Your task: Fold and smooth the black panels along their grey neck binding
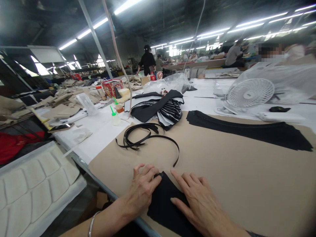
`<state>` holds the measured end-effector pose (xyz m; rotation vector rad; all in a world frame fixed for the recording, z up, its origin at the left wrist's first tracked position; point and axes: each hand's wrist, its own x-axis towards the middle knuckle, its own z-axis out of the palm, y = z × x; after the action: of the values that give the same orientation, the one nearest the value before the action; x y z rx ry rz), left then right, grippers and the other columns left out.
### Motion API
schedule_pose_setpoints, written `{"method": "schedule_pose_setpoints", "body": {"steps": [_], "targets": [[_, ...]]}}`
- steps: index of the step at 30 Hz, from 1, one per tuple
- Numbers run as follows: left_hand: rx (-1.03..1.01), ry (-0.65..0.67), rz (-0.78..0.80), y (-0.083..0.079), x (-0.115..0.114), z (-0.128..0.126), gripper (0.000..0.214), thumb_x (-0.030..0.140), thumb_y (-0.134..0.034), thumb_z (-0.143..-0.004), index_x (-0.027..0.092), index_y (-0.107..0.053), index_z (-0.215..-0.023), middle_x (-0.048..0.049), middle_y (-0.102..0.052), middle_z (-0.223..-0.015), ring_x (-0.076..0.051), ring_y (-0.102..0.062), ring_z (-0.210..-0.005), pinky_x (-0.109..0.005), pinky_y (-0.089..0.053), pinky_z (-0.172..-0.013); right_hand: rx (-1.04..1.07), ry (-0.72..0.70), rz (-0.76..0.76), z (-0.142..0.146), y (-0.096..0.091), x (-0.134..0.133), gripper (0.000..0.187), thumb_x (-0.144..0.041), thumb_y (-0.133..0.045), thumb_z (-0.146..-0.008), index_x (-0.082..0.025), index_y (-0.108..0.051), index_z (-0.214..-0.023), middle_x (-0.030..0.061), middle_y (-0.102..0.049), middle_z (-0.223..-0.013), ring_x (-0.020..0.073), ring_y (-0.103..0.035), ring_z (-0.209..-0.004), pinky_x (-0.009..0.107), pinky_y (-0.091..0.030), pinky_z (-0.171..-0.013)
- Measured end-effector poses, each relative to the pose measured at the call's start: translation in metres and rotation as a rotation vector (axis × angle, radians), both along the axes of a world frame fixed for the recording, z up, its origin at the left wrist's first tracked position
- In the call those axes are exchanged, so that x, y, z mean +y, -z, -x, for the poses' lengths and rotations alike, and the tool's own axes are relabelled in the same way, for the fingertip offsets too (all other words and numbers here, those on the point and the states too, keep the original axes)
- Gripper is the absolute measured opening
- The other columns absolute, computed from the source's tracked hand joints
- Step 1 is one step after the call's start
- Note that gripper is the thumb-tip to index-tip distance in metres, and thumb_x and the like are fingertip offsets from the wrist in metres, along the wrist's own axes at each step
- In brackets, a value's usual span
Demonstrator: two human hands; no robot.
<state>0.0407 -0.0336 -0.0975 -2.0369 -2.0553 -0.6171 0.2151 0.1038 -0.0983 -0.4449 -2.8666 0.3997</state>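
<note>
A black flat panel of fabric or leather [166, 200] lies at the near edge of the brown board [222, 158]. My left hand [143, 186] is closed at the panel's far left corner, its thumb on the edge and its fingers curled. Flat on the panel's right side rests my right hand [197, 197], fingers stretched out and thumb apart, holding nothing. Just beyond both hands, a loose coil of thin black strips [138, 136] lies on the board, one end curving toward my right fingertips.
A stack of long black panels [247, 130] lies at the board's far right, a pile of black pieces [158, 108] at its far edge. Behind stand a white fan [250, 92] and green-tipped bottles [115, 117]. A white quilted piece [37, 184] is at left; people work farther off.
</note>
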Motion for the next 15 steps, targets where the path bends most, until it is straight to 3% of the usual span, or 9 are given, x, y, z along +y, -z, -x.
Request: {"method": "schedule_pose_setpoints", "body": {"steps": [6, 11, 15], "targets": [[-0.059, 0.069, 0.07, -0.003, 0.013, -0.009, 0.042, 0.003, -0.038, -0.086, 0.022, -0.057, -0.119, -0.0042, -0.065, -0.114, -0.021, -0.049, -0.115, -0.044, -0.017, -0.1, 0.019, 0.061, 0.066, -0.01, 0.003, -0.008, 0.044, -0.019, -0.06, -0.085, -0.018, -0.048, -0.127, 0.0078, -0.061, -0.107, 0.0271, -0.053, -0.096, 0.047, -0.036, -0.085], [0.022, 0.086, 0.1, 0.007, 0.013, -0.003, 0.045, 0.002, -0.041, -0.085, 0.024, -0.055, -0.123, -0.0026, -0.065, -0.117, -0.021, -0.048, -0.116, -0.044, -0.015, -0.102, -0.088, 0.119, 0.23, -0.017, -0.01, -0.006, 0.023, -0.012, -0.057, -0.084, -0.021, -0.057, -0.105, 0.0039, -0.063, -0.098, 0.0246, -0.054, -0.091, 0.045, -0.034, -0.084], [0.098, 0.078, 0.114, 0.002, 0.011, 0.001, 0.048, 0.0, -0.043, -0.083, 0.024, -0.057, -0.122, -0.0027, -0.065, -0.118, -0.022, -0.05, -0.115, -0.045, -0.015, -0.101, -0.116, 0.143, 0.319, -0.021, -0.014, -0.003, 0.014, -0.011, -0.058, -0.084, -0.021, -0.057, -0.094, 0.0017, -0.062, -0.092, 0.0235, -0.054, -0.089, 0.042, -0.034, -0.082]]}}
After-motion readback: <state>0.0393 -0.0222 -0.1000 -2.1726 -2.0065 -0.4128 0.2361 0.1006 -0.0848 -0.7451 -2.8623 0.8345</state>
